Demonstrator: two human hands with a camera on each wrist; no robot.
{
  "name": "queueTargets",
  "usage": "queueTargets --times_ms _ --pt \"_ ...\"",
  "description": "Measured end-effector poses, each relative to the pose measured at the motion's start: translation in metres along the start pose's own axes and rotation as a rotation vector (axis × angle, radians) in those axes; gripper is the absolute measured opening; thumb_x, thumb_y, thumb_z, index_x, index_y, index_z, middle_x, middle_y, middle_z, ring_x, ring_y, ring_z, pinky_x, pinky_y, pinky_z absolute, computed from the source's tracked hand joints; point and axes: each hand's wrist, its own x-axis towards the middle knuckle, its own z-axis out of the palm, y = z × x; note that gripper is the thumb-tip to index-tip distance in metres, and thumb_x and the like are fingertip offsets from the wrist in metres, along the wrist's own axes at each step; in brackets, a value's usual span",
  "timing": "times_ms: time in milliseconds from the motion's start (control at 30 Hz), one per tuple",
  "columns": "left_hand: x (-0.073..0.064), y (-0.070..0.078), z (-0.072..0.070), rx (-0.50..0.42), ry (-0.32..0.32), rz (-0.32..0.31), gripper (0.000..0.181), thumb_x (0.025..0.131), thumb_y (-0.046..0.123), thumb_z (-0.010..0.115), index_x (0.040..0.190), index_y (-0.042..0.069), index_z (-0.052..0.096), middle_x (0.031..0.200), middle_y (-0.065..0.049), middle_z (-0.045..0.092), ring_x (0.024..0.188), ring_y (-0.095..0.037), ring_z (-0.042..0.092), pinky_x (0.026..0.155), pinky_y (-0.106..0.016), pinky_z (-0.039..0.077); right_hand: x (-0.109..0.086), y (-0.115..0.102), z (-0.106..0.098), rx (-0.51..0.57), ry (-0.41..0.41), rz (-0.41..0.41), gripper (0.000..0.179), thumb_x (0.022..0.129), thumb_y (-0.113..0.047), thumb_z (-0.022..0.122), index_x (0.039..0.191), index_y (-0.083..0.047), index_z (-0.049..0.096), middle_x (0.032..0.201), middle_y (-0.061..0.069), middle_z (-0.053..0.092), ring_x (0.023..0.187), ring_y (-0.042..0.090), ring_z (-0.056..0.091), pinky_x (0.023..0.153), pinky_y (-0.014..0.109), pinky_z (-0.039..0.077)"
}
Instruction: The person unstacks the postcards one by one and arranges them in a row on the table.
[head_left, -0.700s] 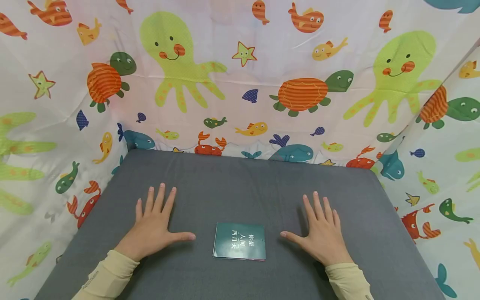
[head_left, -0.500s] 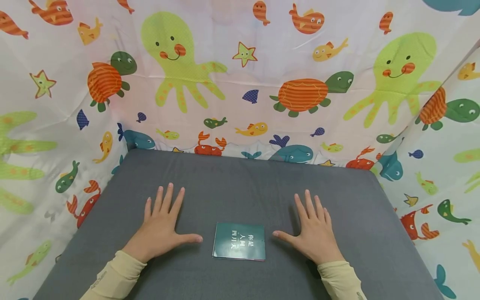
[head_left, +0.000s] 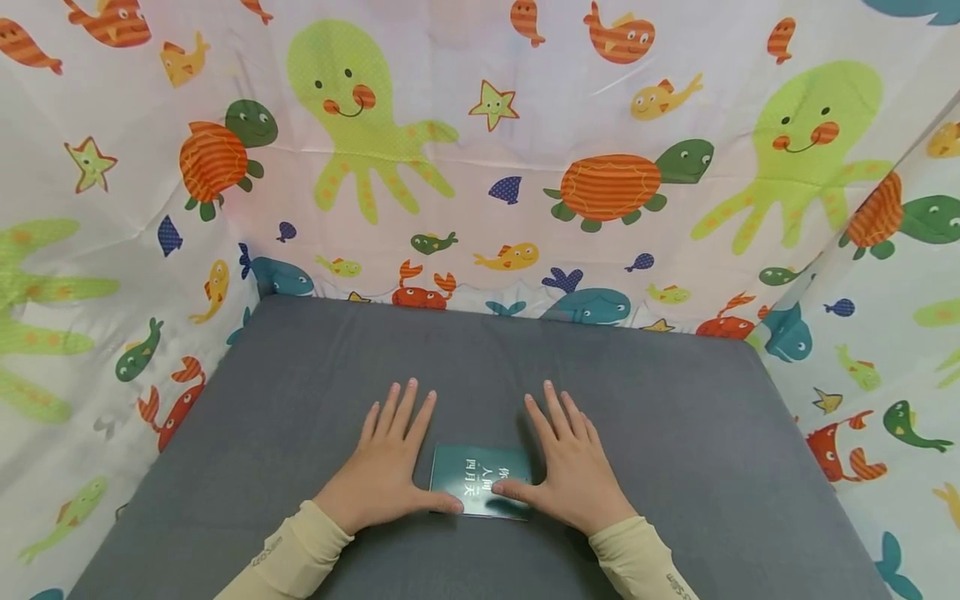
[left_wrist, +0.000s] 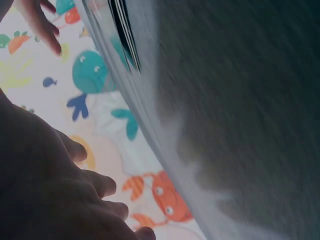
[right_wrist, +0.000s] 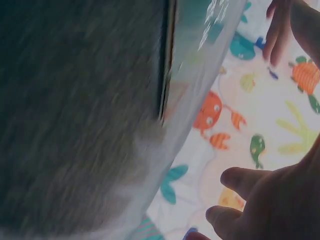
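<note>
A thin teal book [head_left: 450, 467] with white characters on its cover lies flat on the grey table in the head view. My left hand [head_left: 378, 477] is at its left side, fingers straight and spread, the thumb overlapping the cover's lower left corner. From the right, my right hand [head_left: 576, 473] reaches over the cover with its thumb, which casts a shadow there; its other fingers point forward. In the left wrist view the book's edge [left_wrist: 126, 35] shows layered pages. The right wrist view catches the shiny cover [right_wrist: 192, 35] beyond the fingers [right_wrist: 245, 182].
The grey cloth-covered table [head_left: 487, 375] runs back to a white curtain [head_left: 450, 50] printed with sea animals. This curtain also stands along the left and right sides of the table.
Both hands have moved inward toward the book from either side. Their thumbs now overlap the cover, where before they were apart from it. The book has stayed in place.
</note>
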Motion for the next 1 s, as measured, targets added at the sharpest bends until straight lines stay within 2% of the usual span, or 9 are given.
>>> queueTargets --times_ms 133,267,367,467,600,733,867,1000 --pt "0.002 0.009 0.006 0.008 -0.032 0.060 0.149 0.067 0.099 0.069 0.175 0.018 0.006 0.182 -0.007 -0.012 0.171 -0.039 -0.006 0.133 -0.072 0.009 0.000 -0.010 0.004 -0.002 -0.038 -0.036 0.131 0.073 -0.102 0.058 0.174 -0.024 0.027 0.184 0.008 0.014 0.167 0.042 0.023 0.126 0.072 0.032" --pt "0.002 0.015 0.010 -0.012 -0.066 0.129 0.147 0.070 0.090 0.079 0.176 0.018 0.005 0.183 -0.006 -0.012 0.171 -0.038 -0.004 0.134 -0.069 0.012 0.000 -0.018 0.007 0.018 -0.070 -0.072 0.129 0.074 -0.100 0.061 0.172 -0.021 0.031 0.183 0.006 0.013 0.166 0.041 0.026 0.126 0.070 0.034" --pt "0.003 0.016 0.012 -0.030 -0.097 0.180 0.145 0.072 0.081 0.085 0.176 0.017 0.006 0.184 -0.008 -0.007 0.171 -0.040 0.003 0.134 -0.067 0.017 0.000 -0.022 0.007 0.030 -0.086 -0.084 0.125 0.075 -0.097 0.063 0.171 -0.021 0.036 0.182 0.006 0.019 0.164 0.040 0.032 0.124 0.068 0.037" --pt "0.005 0.017 0.013 -0.061 -0.128 0.214 0.140 0.075 0.070 0.090 0.175 0.013 0.011 0.184 -0.014 0.004 0.169 -0.041 0.013 0.132 -0.066 0.025 0.000 -0.025 0.007 0.044 -0.106 -0.081 0.120 0.076 -0.096 0.065 0.168 -0.023 0.041 0.178 0.008 0.032 0.159 0.038 0.041 0.122 0.067 0.041" --pt "0.007 0.017 0.013 -0.099 -0.176 0.219 0.132 0.077 0.058 0.095 0.174 0.010 0.018 0.181 -0.016 0.020 0.167 -0.040 0.022 0.131 -0.063 0.029 0.001 -0.027 0.006 0.079 -0.150 -0.092 0.116 0.074 -0.094 0.070 0.165 -0.024 0.048 0.172 0.008 0.045 0.153 0.035 0.049 0.116 0.067 0.047" --pt "0.009 0.017 0.013 -0.110 -0.217 0.214 0.124 0.080 0.054 0.094 0.173 0.011 0.024 0.178 -0.013 0.029 0.166 -0.039 0.026 0.130 -0.062 0.032 0.001 -0.028 0.004 0.121 -0.211 -0.118 0.115 0.070 -0.091 0.076 0.161 -0.024 0.052 0.164 0.006 0.054 0.147 0.033 0.054 0.111 0.066 0.051" --pt "0.010 0.018 0.012 -0.119 -0.224 0.221 0.119 0.081 0.053 0.094 0.172 0.011 0.029 0.175 -0.011 0.035 0.163 -0.036 0.032 0.127 -0.061 0.037 -0.001 -0.026 0.001 0.135 -0.247 -0.127 0.113 0.069 -0.084 0.084 0.159 -0.024 0.054 0.158 0.004 0.057 0.144 0.029 0.056 0.107 0.063 0.055" --pt "0.011 0.018 0.014 -0.106 -0.221 0.227 0.115 0.082 0.053 0.093 0.171 0.012 0.032 0.171 -0.006 0.042 0.158 -0.029 0.040 0.126 -0.057 0.040 -0.004 -0.024 -0.001 0.123 -0.243 -0.148 0.105 0.072 -0.072 0.090 0.159 -0.024 0.055 0.157 0.002 0.058 0.143 0.026 0.057 0.104 0.059 0.057"
